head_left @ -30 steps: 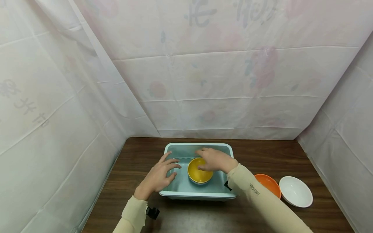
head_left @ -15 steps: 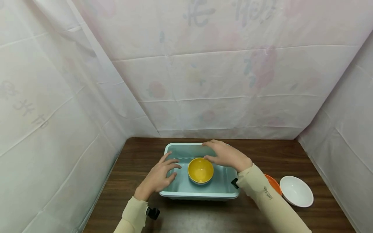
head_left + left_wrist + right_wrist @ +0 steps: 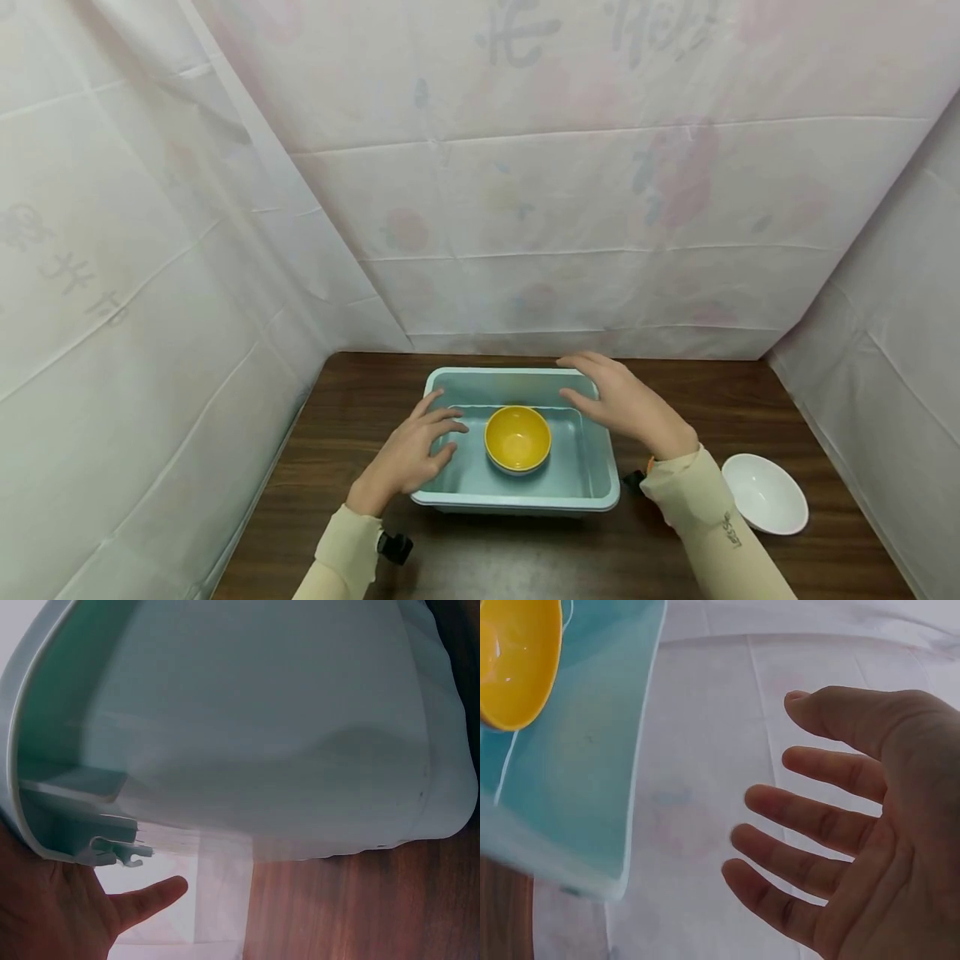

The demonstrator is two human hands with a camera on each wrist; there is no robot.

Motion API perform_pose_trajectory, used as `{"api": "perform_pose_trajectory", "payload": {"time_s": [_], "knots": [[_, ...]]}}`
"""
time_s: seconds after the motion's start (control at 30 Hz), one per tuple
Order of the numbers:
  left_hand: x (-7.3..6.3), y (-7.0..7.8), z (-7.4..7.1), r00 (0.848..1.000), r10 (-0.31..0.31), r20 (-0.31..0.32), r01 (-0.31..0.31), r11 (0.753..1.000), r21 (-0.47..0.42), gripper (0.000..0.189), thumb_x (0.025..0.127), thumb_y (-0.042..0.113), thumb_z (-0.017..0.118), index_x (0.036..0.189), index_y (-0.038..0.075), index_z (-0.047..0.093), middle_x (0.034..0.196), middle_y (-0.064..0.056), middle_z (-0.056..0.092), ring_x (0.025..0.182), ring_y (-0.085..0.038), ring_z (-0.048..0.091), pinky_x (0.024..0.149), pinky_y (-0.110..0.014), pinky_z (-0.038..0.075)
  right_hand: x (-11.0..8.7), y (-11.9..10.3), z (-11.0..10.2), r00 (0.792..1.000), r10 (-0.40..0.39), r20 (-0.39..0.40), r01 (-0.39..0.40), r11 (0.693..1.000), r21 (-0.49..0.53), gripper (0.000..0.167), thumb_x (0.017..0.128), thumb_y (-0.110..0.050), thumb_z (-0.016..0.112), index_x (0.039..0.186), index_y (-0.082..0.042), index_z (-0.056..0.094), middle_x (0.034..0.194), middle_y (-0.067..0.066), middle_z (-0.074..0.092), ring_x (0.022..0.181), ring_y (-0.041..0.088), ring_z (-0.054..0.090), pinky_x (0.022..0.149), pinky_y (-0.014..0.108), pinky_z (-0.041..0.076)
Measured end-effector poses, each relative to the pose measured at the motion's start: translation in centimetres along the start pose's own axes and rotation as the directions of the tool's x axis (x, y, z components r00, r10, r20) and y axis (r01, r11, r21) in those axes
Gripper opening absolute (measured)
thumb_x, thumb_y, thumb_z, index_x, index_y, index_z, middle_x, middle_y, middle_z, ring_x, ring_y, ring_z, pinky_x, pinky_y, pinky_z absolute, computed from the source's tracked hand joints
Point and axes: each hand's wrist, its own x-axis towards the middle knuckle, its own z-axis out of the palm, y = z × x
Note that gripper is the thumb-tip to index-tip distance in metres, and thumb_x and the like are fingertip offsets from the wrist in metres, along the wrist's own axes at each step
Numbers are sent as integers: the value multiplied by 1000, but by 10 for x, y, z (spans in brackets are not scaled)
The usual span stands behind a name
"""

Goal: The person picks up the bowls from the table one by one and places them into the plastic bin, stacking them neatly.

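A light blue plastic basin (image 3: 517, 502) sits on the table, with a yellow bowl (image 3: 517, 437) inside it. A paler edge shows beneath that bowl. My left hand (image 3: 408, 454) lies over the basin's left rim with its fingers spread; the left wrist view shows the thumb (image 3: 154, 900) beside the basin's outer wall (image 3: 262, 712). Over the basin's right rim is my right hand (image 3: 626, 404), holding nothing. In the right wrist view its fingers (image 3: 810, 817) are apart and loosely bent, away from the yellow bowl (image 3: 514, 667).
To the right stands a white bowl (image 3: 765, 494). An orange bowl (image 3: 651, 465) is almost wholly hidden behind the right forearm. The dark wood table (image 3: 360, 392) is bordered by white cloth walls (image 3: 600, 292) at the back and both sides.
My right hand has moved from above the yellow bowl to the right, over the basin's rim. Its forearm now hides most of the orange bowl. The left hand has stayed in place.
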Motion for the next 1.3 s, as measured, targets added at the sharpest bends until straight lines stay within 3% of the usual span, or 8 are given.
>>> {"api": "perform_pose_trajectory", "payload": {"time_s": [0.17, 0.63, 0.93, 1.17, 1.3], "knots": [[-1, 1, 2, 1000, 4, -5, -4, 1000, -4, 26, 100, 27, 65, 123, 21, 75, 145, 0, 62, 158, -30, 24, 120, -60, 35, -20, 13, 0, 996, -22, -90, 20, 1000, -19, 45, 98, -29, 71, 137, -8, 64, 139, 14, 62, 128, 38, 59, 105, 58, 51], [-3, 0, 3, 1000, -8, -5, 8, 1000, 1, 26, 100, 27, 65, 124, 23, 75, 145, -1, 62, 158, -29, 24, 117, -61, 38, -84, 55, 11, 968, 48, -246, -54, 998, -16, 46, 92, -17, 78, 134, -6, 64, 135, 21, 61, 124, 45, 56, 96, 67, 50], [-2, -1, 4, 1000, -4, -21, 4, 1000, 9, 25, 101, 28, 64, 123, 25, 75, 144, 1, 63, 158, -28, 24, 118, -59, 38, -113, 67, 14, 963, 105, -248, -128, 988, -80, 56, 88, -23, 82, 138, -6, 62, 138, 23, 58, 125, 46, 53, 95, 70, 48], [-1, -1, 3, 1000, -2, -24, 2, 1000, 4, 25, 100, 27, 65, 123, 24, 75, 144, 1, 63, 158, -28, 25, 118, -59, 39, -126, 82, 29, 958, -4, -286, -49, 982, -180, 69, 76, -23, 90, 136, -5, 62, 131, 23, 61, 117, 46, 58, 86, 68, 52], [-2, 0, 4, 1000, 0, -24, 0, 1000, -3, 25, 100, 27, 65, 123, 23, 75, 144, 1, 63, 158, -28, 24, 117, -60, 39, -133, 87, 33, 960, -23, -279, -37, 977, -210, 78, 72, -26, 91, 140, -5, 59, 135, 25, 58, 119, 49, 56, 86, 70, 51]]}}
